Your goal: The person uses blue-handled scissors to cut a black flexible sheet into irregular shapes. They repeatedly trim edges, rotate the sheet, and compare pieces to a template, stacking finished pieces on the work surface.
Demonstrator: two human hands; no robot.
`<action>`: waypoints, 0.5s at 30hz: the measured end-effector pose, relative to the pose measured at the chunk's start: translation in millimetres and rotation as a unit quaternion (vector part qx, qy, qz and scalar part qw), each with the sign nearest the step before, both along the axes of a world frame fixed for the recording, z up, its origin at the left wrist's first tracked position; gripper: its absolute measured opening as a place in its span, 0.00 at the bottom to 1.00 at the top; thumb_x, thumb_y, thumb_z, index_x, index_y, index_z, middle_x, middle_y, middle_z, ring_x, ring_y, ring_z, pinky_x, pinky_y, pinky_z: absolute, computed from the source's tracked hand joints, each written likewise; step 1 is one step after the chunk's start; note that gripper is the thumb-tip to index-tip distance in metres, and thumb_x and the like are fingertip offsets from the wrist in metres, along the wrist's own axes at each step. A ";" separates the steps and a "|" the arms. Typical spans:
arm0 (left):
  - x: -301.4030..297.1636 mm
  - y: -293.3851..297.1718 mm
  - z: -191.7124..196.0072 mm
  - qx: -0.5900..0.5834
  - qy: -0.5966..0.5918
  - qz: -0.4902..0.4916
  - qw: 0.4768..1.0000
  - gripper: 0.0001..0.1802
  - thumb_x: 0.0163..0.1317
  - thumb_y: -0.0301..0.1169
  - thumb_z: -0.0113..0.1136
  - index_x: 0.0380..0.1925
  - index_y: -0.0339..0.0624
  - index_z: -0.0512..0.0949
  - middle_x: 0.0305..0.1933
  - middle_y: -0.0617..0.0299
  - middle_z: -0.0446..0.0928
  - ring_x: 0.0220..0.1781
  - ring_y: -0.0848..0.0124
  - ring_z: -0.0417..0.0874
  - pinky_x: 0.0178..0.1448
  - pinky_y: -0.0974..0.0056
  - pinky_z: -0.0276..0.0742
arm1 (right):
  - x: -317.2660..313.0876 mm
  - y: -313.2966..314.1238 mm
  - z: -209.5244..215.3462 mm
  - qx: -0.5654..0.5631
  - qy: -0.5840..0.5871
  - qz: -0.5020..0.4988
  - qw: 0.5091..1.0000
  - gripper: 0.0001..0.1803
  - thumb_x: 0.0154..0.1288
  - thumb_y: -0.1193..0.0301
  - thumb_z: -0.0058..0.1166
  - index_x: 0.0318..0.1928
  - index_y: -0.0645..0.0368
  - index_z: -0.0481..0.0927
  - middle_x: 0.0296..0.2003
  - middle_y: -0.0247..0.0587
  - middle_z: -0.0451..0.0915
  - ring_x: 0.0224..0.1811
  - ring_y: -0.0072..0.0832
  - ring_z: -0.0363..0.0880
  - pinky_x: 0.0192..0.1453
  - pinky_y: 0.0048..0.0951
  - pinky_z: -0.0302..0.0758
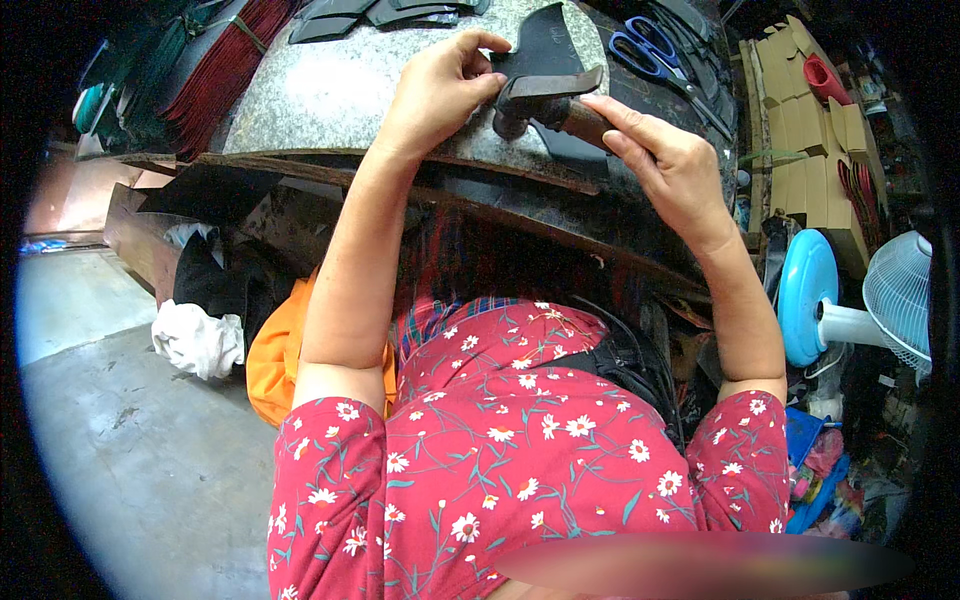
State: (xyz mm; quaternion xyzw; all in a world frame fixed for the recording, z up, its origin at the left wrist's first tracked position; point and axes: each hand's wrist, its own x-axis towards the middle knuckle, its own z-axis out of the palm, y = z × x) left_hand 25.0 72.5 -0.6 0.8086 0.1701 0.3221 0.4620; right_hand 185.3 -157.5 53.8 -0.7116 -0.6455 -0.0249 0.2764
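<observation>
At the near edge of the grey speckled slab (330, 90), the left hand (440, 85) pinches a dark leather piece (545, 45) flat, thumb and forefinger closed on its left edge. The right hand (665, 160) grips a hammer (545, 100) by its handle, fingers wrapped, forefinger stretched along it, the head resting on the piece. Blue scissors (650, 50) lie just beyond.

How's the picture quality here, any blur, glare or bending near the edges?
Head view: sharp on the hammer held by the right hand and the left hand; fisheye bends the stone slab edge, dark vignette rings the frame, a smeared blur band crosses the bottom, no strong glare.
</observation>
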 end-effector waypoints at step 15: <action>-2.2 -25.6 31.0 -0.059 -0.094 0.012 0.994 0.24 0.62 0.20 0.57 0.59 0.43 0.74 0.34 0.68 0.70 0.37 0.78 0.71 0.43 0.71 0.71 | 49.1 -57.1 17.1 -0.015 -0.053 -0.096 0.994 0.16 0.58 0.65 0.69 0.48 0.49 0.88 0.41 0.36 0.83 0.47 0.36 0.81 0.51 0.35 0.78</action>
